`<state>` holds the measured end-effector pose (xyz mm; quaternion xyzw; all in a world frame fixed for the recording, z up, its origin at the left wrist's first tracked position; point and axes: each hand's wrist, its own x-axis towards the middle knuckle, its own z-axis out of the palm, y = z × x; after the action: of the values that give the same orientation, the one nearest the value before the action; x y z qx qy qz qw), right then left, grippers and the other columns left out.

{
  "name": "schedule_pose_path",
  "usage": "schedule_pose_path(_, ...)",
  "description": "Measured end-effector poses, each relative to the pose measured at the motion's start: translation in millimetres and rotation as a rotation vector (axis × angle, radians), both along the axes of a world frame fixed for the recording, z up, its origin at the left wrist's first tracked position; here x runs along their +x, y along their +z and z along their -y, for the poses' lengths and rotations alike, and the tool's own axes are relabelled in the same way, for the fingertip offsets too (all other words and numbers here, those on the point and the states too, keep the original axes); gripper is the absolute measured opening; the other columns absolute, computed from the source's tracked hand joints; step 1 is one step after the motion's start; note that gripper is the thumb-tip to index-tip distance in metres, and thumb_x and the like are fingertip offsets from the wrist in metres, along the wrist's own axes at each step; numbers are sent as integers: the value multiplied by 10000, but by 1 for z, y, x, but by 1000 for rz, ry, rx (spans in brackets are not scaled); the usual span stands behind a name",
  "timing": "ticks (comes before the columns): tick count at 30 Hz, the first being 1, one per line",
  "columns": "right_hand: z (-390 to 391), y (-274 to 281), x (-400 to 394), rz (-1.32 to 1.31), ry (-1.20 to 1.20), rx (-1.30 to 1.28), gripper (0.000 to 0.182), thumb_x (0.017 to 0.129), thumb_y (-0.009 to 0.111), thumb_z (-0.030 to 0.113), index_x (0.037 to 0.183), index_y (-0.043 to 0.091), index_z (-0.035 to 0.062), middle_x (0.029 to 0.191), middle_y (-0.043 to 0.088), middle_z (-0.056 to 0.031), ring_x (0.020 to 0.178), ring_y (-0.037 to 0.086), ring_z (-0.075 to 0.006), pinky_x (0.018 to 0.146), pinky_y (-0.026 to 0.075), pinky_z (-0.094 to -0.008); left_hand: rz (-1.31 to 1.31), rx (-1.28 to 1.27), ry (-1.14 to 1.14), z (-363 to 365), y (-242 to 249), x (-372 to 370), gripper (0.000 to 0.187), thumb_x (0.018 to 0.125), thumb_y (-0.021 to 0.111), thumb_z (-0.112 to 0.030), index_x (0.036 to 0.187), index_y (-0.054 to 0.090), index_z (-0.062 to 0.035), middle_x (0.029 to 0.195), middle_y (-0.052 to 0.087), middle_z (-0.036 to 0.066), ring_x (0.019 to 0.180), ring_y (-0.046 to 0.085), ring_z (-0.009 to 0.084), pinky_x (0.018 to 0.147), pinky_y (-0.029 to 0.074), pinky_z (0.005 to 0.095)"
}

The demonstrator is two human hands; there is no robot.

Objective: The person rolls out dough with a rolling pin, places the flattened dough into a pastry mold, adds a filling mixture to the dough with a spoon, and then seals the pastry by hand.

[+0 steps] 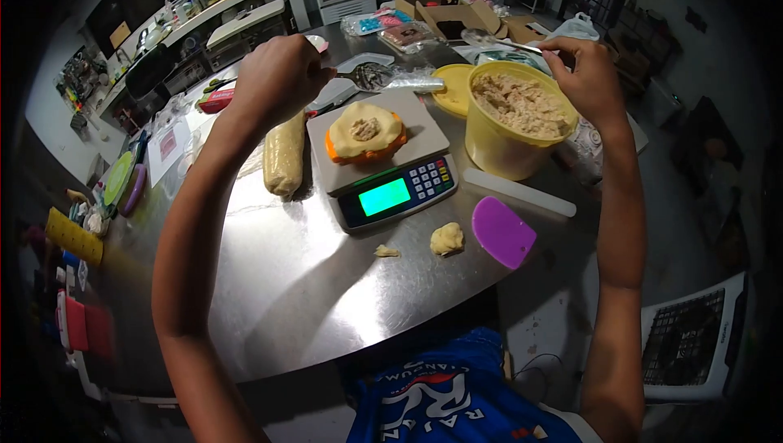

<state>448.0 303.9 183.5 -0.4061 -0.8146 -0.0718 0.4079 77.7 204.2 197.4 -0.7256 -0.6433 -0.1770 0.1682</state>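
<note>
My left hand (281,76) is raised over the left side of the table, fingers closed on a dark, shiny spoon-like utensil (373,76) pointing right. My right hand (583,72), above the tub's right rim, pinches the handle of a metal spoon (481,37); its bowl points left. Between my arms stands a digital scale (326,172) with a lit green display. On it sits an orange mould (371,156) lined with pale dough (347,139), with a lump of filling (364,128) in the middle. The yellow tub (497,149) holds shredded filling (522,104).
A wrapped dough roll (284,157) lies left of the scale. In front are a dough lump (446,239), a small scrap (387,251) and a purple scraper (503,232). A white rod (522,192) lies by the tub, a yellow lid (451,92) behind it. Cardboard boxes (457,15) stand farther back.
</note>
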Motion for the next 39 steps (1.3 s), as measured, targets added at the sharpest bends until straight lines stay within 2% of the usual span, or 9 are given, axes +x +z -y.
schedule_pose_path(2,-5,4,14,38,-30,26,175,828,681,168,939,758,57,789,710,-149,692,683,-278,651,512,-368,-12,2,-14,-8,4,13,291,829,732,-280,705,704,-18,620,620,173,603,631,360,573,472,446)
schedule_pose_path(4,-13,1,25,256,-177,54,149,810,692,169,896,766,72,784,709,-146,722,689,-301,689,531,-399,-32,-6,-29,-14,5,20,300,832,728,-288,705,703,-17,620,620,174,606,631,362,573,470,447)
schedule_pose_path(8,-22,-2,28,366,-254,97,118,779,700,156,842,767,81,777,707,-144,749,690,-325,717,542,-429,-26,27,-77,-23,3,34,284,836,718,-289,732,720,-24,625,624,175,621,633,369,580,478,446)
schedule_pose_path(10,-25,1,24,449,-372,-110,111,777,732,175,791,748,66,875,713,-113,854,676,-312,770,526,-430,-28,29,-76,-25,1,36,278,837,717,-288,740,725,-27,624,625,175,625,633,371,583,481,445)
schedule_pose_path(22,-53,-12,28,354,-306,-265,193,749,747,237,818,762,58,842,716,-132,809,693,-280,737,528,-396,30,-31,-9,8,-14,4,285,845,720,-261,711,703,-10,602,598,183,557,595,355,541,442,433)
schedule_pose_path(28,-56,-7,32,355,-269,-258,195,736,740,242,820,768,69,813,725,-143,768,704,-294,723,548,-394,208,37,39,43,-36,-33,372,872,718,-301,692,646,17,576,586,131,476,514,259,510,401,385)
schedule_pose_path(31,-66,-9,38,372,-249,-248,201,725,747,247,807,770,65,820,727,-148,772,703,-295,727,547,-389,485,41,3,59,-44,-41,416,902,707,-285,686,618,59,544,541,94,481,437,110,484,349,322)
schedule_pose_path(36,-65,-6,30,366,-267,-346,219,719,751,249,818,772,54,828,729,-152,779,703,-291,736,543,-380,593,50,7,62,-62,-52,393,902,702,-286,721,655,59,540,545,96,468,422,114,474,328,321)
schedule_pose_path(39,-71,-9,32,343,-224,-410,244,727,761,260,839,774,44,812,726,-155,784,700,-293,746,540,-379,478,5,93,62,-63,-57,396,895,700,-300,738,673,62,545,560,108,465,439,129,477,337,326)
